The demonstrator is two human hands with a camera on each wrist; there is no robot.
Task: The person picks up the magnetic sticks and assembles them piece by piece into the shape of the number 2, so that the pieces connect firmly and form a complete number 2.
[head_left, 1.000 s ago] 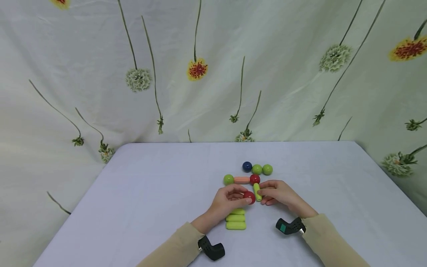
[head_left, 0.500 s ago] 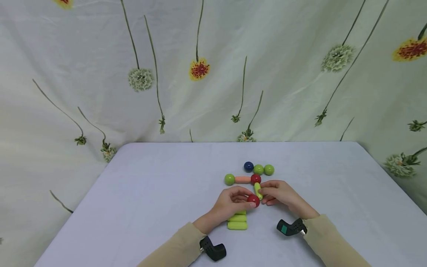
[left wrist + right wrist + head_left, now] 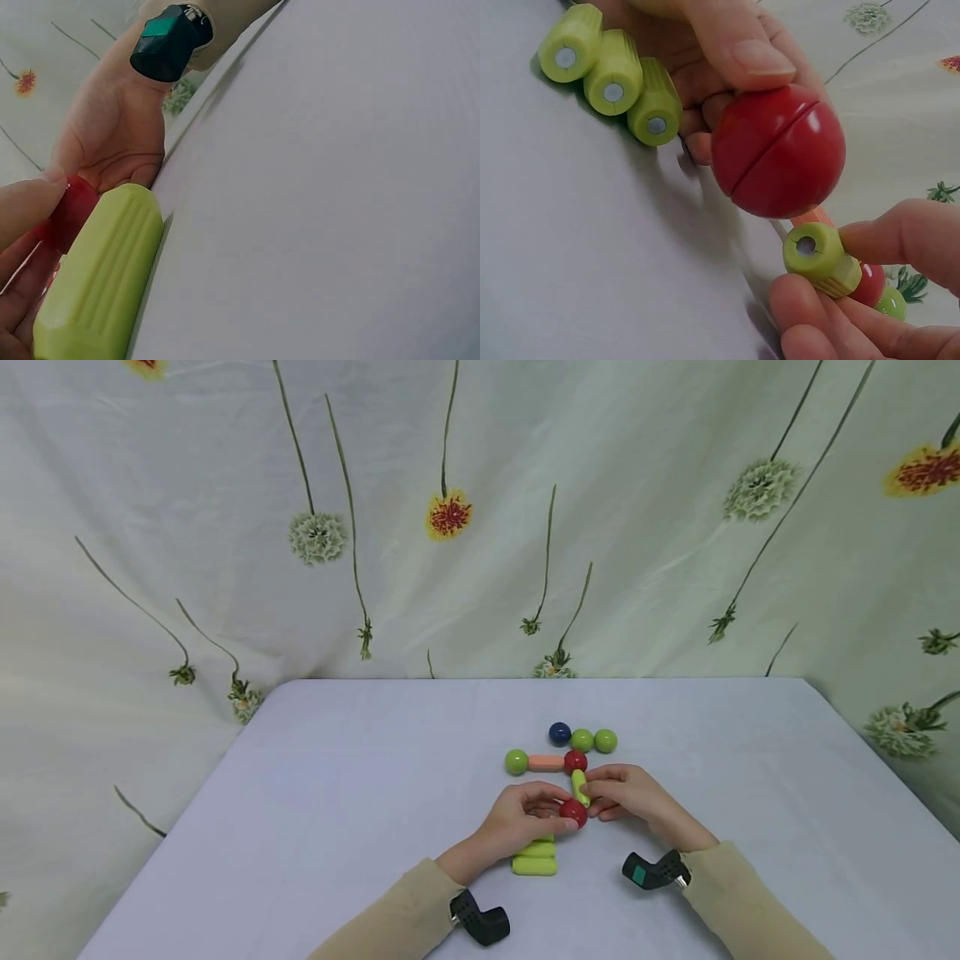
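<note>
My left hand [image 3: 519, 817] grips a red ball [image 3: 573, 814] between thumb and fingers, with a seam round its middle in the right wrist view. My right hand [image 3: 633, 797] pinches a yellow-green magnetic rod [image 3: 580, 787] from the right. The rod's near end, with a round metal disc, faces the held ball; a small gap parts them in the right wrist view. At its far end the rod meets a second red ball [image 3: 575, 762]. From that ball an orange rod [image 3: 546, 763] runs left to a green ball [image 3: 516, 762].
Three yellow-green rods [image 3: 534, 866] lie side by side near my left wrist, partly hidden by the hand. Behind the joined pieces sit a dark blue ball [image 3: 559, 733] and two green balls [image 3: 594, 741] in a row. A white-covered table [image 3: 375, 777] carries everything.
My left hand has shifted slightly right and nearer to me with the red ball. The right hand keeps its pinch on the rod, almost still.
</note>
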